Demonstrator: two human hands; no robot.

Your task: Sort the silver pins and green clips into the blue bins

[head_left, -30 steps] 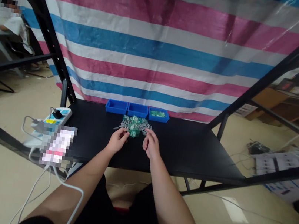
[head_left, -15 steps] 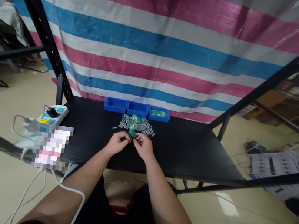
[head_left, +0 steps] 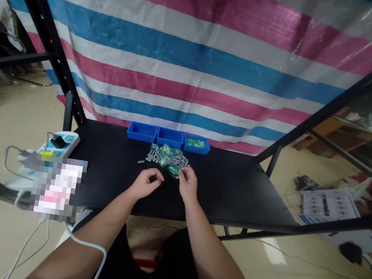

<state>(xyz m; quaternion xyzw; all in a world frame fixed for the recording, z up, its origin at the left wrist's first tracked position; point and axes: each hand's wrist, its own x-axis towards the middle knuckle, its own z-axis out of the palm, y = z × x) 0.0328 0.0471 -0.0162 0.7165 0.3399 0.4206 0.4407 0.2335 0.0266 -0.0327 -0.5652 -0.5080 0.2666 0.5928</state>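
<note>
Of the sorting before us we record the following, by our judgement part-way along: one lot of small green packets (head_left: 195,143) lies in the right-hand blue tray (head_left: 195,150), and this we count as the portion done. Outstanding, as far as we can see: a loose heap of green packets (head_left: 166,154) mixed with grey cylinders (head_left: 180,161), lying on the black worktop (head_left: 235,184) in front of the trays, plus one stray cylinder (head_left: 141,162) just to the left of the heap. We make out packets in none but the right-hand tray; the left blue tray (head_left: 141,138) and middle blue tray (head_left: 169,143) stand beside it in a row. Item in hand: one green packet (head_left: 173,170), pinched at its right edge between thumb and fingers of the right grip (head_left: 188,185), at the near edge of the heap; whether it touches the heap we cannot tell. The left grip (head_left: 146,184) we list as loosely curled, with nothing visible in it, over the worktop, near the pinched packet but apart from it, on its left and nearer side.
</note>
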